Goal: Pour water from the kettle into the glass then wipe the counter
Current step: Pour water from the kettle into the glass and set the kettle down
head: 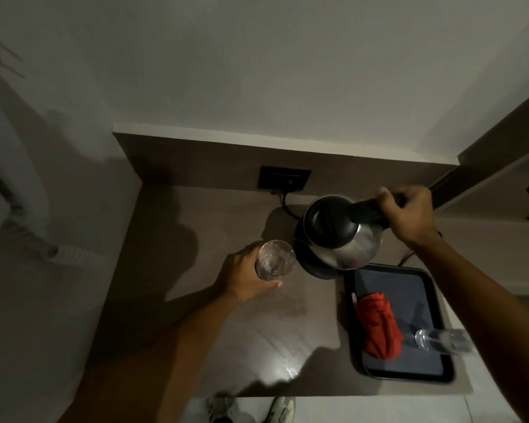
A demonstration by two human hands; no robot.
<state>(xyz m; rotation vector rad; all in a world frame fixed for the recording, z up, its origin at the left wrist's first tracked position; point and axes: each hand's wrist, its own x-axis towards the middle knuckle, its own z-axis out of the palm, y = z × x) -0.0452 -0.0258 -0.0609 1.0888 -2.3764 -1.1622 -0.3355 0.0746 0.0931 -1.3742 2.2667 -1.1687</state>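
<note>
A steel kettle (pixel 345 239) with a black lid is tilted left, its body lifted off the round black base (pixel 316 268) beneath it. My right hand (pixel 408 212) grips the kettle's black handle. My left hand (pixel 245 274) holds a clear glass (pixel 275 259) upright on the brown counter (pixel 196 300), just left of the kettle's lower edge. The glass holds a little water. A red cloth (pixel 377 326) lies crumpled in a dark tray (pixel 434 374) to the right.
A second clear glass (pixel 443 340) lies on its side at the tray's right edge. A black wall socket (pixel 284 178) with a cord sits behind the kettle. Wet streaks glisten near the counter's front edge (pixel 287 366). A cabinet stands at the right.
</note>
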